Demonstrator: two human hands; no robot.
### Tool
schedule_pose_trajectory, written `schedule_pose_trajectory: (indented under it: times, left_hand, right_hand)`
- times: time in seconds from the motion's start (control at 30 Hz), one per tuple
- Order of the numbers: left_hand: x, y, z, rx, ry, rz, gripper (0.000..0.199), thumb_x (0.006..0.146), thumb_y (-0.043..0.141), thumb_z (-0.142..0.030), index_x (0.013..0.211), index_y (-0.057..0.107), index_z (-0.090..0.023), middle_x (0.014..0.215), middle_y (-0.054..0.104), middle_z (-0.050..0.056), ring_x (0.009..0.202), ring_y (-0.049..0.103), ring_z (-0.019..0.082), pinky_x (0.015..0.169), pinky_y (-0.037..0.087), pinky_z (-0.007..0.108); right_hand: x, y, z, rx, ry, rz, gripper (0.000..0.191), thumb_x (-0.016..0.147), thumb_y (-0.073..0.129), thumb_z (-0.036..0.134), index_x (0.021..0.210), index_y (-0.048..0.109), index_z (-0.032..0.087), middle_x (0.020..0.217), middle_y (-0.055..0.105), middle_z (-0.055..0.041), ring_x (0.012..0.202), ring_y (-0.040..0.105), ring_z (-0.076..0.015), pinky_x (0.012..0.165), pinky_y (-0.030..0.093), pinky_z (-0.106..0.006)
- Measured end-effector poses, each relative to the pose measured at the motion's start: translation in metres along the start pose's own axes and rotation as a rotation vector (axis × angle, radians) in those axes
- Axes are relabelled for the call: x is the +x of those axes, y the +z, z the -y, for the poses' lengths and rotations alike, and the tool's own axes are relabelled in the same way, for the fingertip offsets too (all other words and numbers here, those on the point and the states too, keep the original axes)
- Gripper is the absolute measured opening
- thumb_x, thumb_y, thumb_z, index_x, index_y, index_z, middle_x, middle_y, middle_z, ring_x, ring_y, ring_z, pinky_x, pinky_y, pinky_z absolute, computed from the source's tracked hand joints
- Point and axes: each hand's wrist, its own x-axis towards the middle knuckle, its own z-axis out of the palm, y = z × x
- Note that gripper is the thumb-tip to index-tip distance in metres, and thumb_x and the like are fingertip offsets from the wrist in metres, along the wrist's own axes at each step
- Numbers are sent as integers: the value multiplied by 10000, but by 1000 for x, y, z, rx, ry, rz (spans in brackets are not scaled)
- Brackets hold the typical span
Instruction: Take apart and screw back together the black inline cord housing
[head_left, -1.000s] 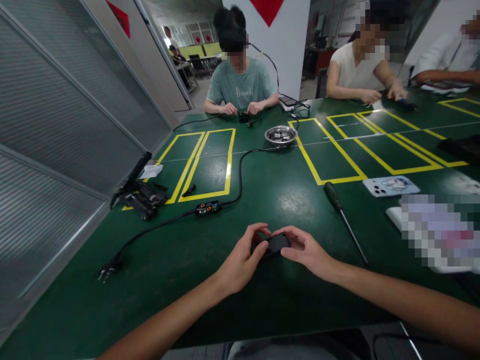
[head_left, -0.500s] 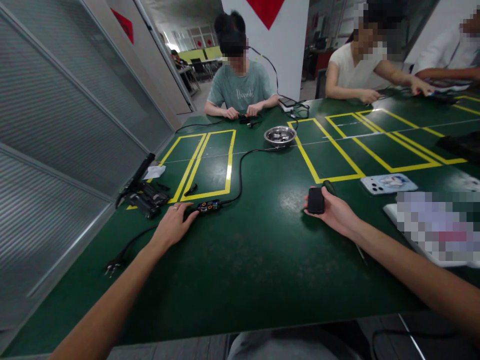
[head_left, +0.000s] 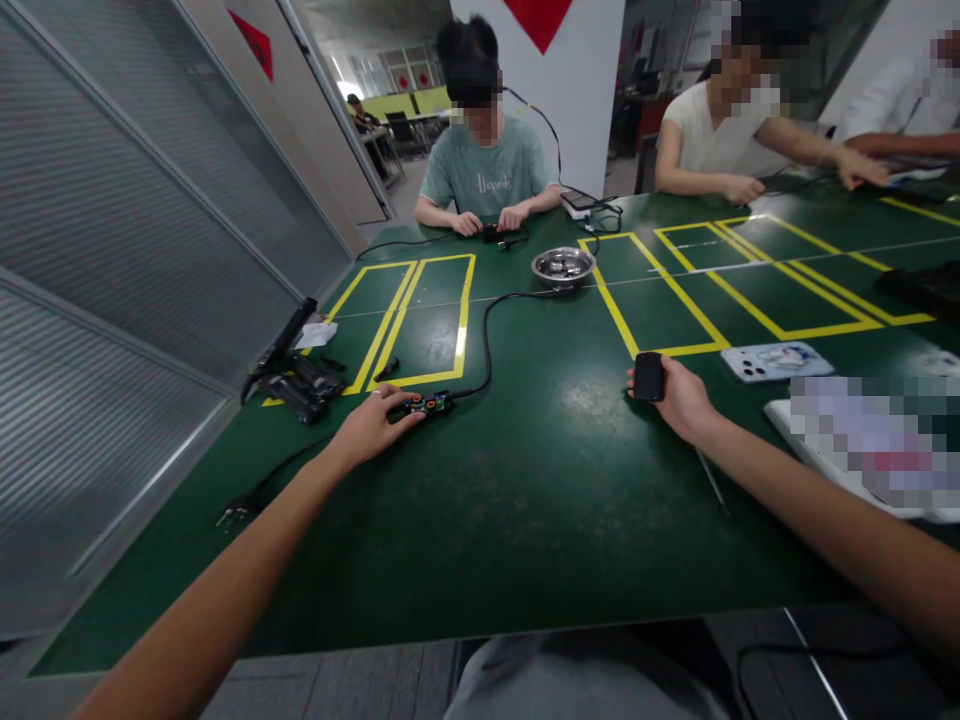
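My left hand [head_left: 375,425] has its thumb and fingers closed round the left end of an opened in-line cable box [head_left: 430,404] lying on the table. Its circuit board shows, with round orange parts. A black cable [head_left: 487,345] leaves its right side, and a cord with a plug [head_left: 238,510] runs out on the left. In my right hand [head_left: 686,400] is a small black rectangular cover [head_left: 649,377], held just above the table. A screwdriver [head_left: 712,482] lies under my right forearm; only its thin shaft shows.
Black plastic parts [head_left: 300,385] lie at the left edge, with a small black piece [head_left: 388,369] nearby. A metal bowl [head_left: 562,267] holds small parts. At the right are a phone [head_left: 778,361] and a white-edged object [head_left: 817,455]. Co-workers sit across the table [head_left: 480,540].
My left hand has shifted right, further over the cable box. My right hand has moved slightly right and away with the cover, and the screwdriver's handle is now hidden.
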Motion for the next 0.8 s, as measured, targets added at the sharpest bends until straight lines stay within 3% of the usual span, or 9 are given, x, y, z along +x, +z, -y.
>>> schedule_pose_trajectory:
  times: [0.23,0.37,0.53,0.67,0.8]
  left_hand:
    - [-2,2,-4,-7,5,-54,580,849,463,-651,1210,608,-220,1173,542,99,1053,571,265,974,457,413]
    - [1,1,-5,-51,27,-62,583,829,485,-660,1174,618,-210,1156,568,102,1060,572,270,973,457,410]
    - [5,-4,-5,-94,31,-76,562,817,499,-650,1112,631,-190,1100,604,109,1028,578,272,926,470,405]
    - [6,-6,-3,-82,-28,-99,575,841,481,-622,1167,579,-158,1037,626,105,864,604,236,776,488,350]
    - [6,-7,-3,-64,-101,-113,585,874,451,-593,1242,523,-143,852,638,65,623,558,189,601,436,306]
  right_hand:
    - [7,-16,1,-131,-162,-108,227,891,424,375,948,557,200,746,637,-25,588,610,-142,545,540,-280]
    - [17,-29,2,-258,-250,-157,316,897,393,455,1001,550,201,785,629,-39,610,608,-157,539,522,-293]
    - [19,-35,6,-559,-421,-115,439,934,298,472,1161,539,184,965,640,-106,853,625,-229,758,522,-416]
    - [4,-28,-3,-880,-604,7,403,909,421,418,1195,573,177,1217,573,-155,1170,492,-314,1026,335,-536]
    - [-14,-19,-21,-1131,-700,116,413,862,497,355,1184,596,116,1229,550,-229,1190,435,-418,1007,242,-658]
